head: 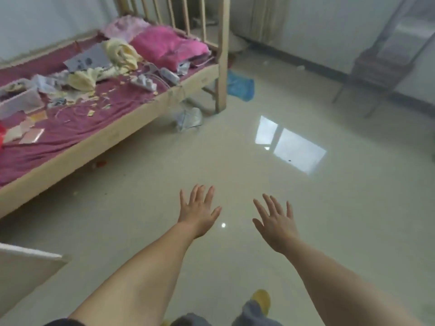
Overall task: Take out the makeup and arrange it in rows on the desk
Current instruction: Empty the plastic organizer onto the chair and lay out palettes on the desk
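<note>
Left hand (200, 214) and right hand (275, 223) stretched over pale floor (270, 184), fingers spread and released, cluttered bed (77, 123) at left, no readable writing

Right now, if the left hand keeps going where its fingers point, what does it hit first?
Nothing nearby: the left hand is open over bare floor. Farther along that line lies a crumpled bag by the bed frame, though depth is unclear.

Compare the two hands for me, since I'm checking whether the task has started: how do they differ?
The left hand reaches a bit further forward than the right hand. The left hand's fingers point almost straight ahead, while the right hand's lean toward the left. The left thumb sticks out to the right, the right thumb to the left. Both are open with fingers spread, hold nothing, and hover above the floor.
</note>
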Demonstrator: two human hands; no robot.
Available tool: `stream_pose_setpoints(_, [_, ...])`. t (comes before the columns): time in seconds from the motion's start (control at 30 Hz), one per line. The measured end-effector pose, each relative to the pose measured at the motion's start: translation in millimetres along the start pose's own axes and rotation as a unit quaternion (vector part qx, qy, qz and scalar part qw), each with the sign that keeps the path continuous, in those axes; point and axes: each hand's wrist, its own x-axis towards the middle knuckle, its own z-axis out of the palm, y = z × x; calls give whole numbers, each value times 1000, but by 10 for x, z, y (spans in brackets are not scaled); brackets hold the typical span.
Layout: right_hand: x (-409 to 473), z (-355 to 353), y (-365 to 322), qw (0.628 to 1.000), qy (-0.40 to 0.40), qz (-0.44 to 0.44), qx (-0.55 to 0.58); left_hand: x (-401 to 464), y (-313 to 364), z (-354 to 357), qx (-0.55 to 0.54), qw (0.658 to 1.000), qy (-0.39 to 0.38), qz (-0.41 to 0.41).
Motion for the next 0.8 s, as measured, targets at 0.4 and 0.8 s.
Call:
stream_pose_setpoints(0.4, [-216, 71, 2793, 965, 0, 253, 74, 1525, 2937, -59, 68, 969, -36, 237])
stream_pose_setpoints(0.8, [1432, -720, 5047, 945, 22, 316, 86, 4084, 4609, -735, 104, 948, -31, 298])
